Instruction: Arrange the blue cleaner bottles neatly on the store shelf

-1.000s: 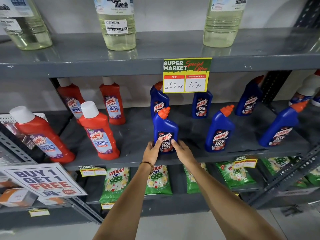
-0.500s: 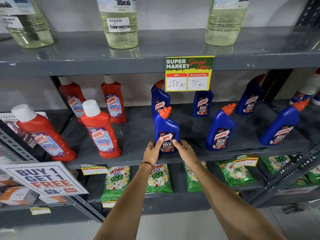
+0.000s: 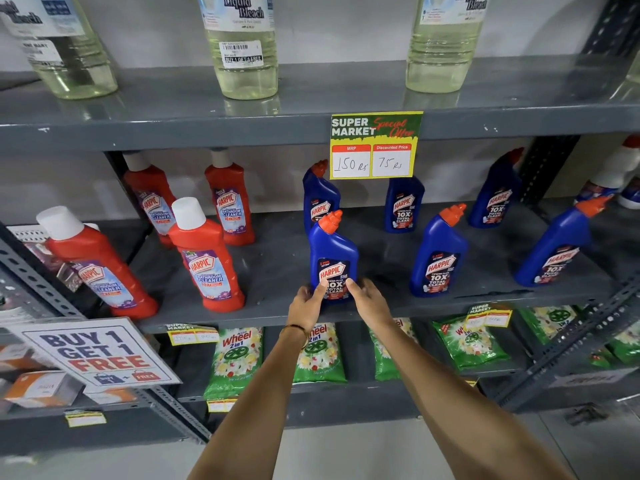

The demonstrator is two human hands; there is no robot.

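Observation:
Several blue cleaner bottles with orange caps stand on the grey middle shelf [image 3: 277, 268]. The front row holds a left bottle [image 3: 332, 251], a middle one [image 3: 438, 254] and a right one [image 3: 557, 251]. Behind them stand three more: left [image 3: 320, 195], middle [image 3: 403, 206] and right [image 3: 495, 192]. My left hand [image 3: 306, 304] and my right hand [image 3: 369, 299] clasp the base of the front left bottle from either side, thumbs on its label. That bottle stands upright on the shelf.
Red cleaner bottles [image 3: 207, 261] with white caps fill the shelf's left part. A yellow price tag [image 3: 375, 145] hangs from the upper shelf, which carries clear bleach bottles [image 3: 242, 46]. Green detergent packs [image 3: 235, 362] lie below. A "Buy 1 Get 1 Free" sign [image 3: 97, 351] sits at lower left.
Both hands stay on the same front left blue bottle. Only the view has shifted slightly.

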